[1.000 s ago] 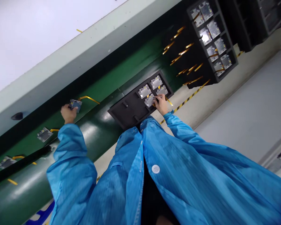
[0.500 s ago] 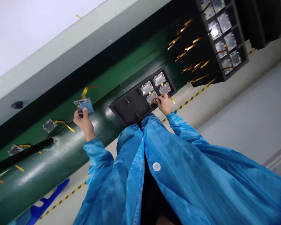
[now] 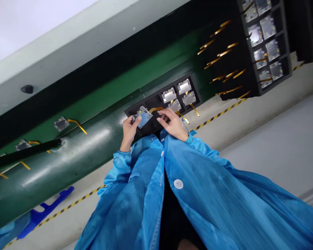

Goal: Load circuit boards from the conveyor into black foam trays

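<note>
At the far left, two loose circuit modules [image 3: 62, 123] with yellow flex cables lie on the green conveyor belt [image 3: 94, 104], well apart from our hands. Half a second ago our left hand [image 3: 128, 131] was out over that belt; now we have carried it in front of our chest, its fingers closed around a small circuit module [image 3: 143, 116] whose yellow flex cable [image 3: 155, 109] trails toward the right. The module now hovers just above the empty near end of the black foam tray [image 3: 156, 100], so, as we judge it, the pick from the belt is done and the module has arrived at the tray. Our right hand [image 3: 173, 125] has come off the seated modules [image 3: 179, 93] and rests beside the held one, fingers loosely spread, gripping nothing. Farther right, a black rack [image 3: 266, 45] holds more modules. A pale desk edge with striped tape [image 3: 224, 111] runs below.
</note>
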Demonstrator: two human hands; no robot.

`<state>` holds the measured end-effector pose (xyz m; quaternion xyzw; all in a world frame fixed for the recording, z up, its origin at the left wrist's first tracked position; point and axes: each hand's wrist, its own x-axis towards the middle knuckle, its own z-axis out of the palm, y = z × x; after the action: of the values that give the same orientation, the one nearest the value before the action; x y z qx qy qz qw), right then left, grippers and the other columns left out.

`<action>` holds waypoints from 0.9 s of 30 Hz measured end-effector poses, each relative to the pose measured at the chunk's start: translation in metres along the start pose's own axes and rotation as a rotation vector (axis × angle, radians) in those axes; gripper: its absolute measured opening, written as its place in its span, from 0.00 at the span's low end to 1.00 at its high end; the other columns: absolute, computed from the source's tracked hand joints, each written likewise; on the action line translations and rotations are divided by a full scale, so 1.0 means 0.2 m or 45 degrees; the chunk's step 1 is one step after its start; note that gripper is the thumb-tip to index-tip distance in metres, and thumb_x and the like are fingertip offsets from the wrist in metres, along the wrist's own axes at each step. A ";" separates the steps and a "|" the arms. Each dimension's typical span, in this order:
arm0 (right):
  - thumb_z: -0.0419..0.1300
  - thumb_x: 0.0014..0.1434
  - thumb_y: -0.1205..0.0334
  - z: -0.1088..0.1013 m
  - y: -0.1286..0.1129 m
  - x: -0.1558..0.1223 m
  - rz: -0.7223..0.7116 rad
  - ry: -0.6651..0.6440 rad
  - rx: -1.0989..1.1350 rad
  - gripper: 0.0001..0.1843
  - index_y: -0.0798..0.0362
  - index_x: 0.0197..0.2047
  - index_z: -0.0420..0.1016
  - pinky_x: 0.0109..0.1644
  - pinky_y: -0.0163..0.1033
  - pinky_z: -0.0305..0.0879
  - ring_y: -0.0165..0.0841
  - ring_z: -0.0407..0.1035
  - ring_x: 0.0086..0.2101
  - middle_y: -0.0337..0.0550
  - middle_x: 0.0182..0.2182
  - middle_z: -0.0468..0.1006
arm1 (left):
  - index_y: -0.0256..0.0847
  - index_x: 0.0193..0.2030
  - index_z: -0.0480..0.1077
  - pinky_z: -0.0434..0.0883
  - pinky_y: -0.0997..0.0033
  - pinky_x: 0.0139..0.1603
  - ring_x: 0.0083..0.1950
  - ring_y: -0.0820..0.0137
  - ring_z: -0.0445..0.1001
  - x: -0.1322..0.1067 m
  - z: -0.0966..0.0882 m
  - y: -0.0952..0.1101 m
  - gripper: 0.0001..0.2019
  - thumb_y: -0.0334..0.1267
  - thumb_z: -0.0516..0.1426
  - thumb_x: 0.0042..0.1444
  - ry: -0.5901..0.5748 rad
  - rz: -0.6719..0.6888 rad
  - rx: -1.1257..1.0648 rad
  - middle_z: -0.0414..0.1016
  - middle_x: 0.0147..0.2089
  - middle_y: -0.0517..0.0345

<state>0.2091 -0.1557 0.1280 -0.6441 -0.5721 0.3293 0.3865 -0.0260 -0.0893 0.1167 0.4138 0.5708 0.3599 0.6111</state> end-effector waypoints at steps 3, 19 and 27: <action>0.65 0.75 0.39 0.06 -0.05 0.04 0.033 -0.001 0.075 0.22 0.47 0.58 0.85 0.40 0.45 0.77 0.38 0.76 0.37 0.49 0.50 0.82 | 0.43 0.29 0.74 0.66 0.70 0.34 0.32 0.68 0.66 -0.05 0.06 -0.01 0.23 0.58 0.73 0.56 -0.058 -0.006 0.081 0.68 0.28 0.61; 0.76 0.54 0.31 0.10 0.11 -0.04 0.535 -0.111 0.537 0.30 0.51 0.32 0.80 0.40 0.42 0.73 0.37 0.75 0.33 0.44 0.30 0.82 | 0.41 0.40 0.80 0.80 0.65 0.49 0.42 0.62 0.83 -0.14 0.15 -0.16 0.27 0.64 0.75 0.52 -0.227 0.014 0.036 0.85 0.38 0.54; 0.79 0.48 0.34 0.09 0.18 -0.02 0.601 -0.050 0.595 0.29 0.50 0.29 0.76 0.39 0.41 0.70 0.35 0.71 0.31 0.40 0.27 0.79 | 0.39 0.43 0.82 0.85 0.61 0.48 0.43 0.58 0.88 -0.09 0.24 -0.25 0.27 0.60 0.78 0.50 -0.236 -0.135 -0.088 0.89 0.41 0.50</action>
<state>0.2111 -0.1599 0.0883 -0.6463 -0.3235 0.5445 0.4257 0.0195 -0.1299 0.0793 0.3932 0.5203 0.3068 0.6932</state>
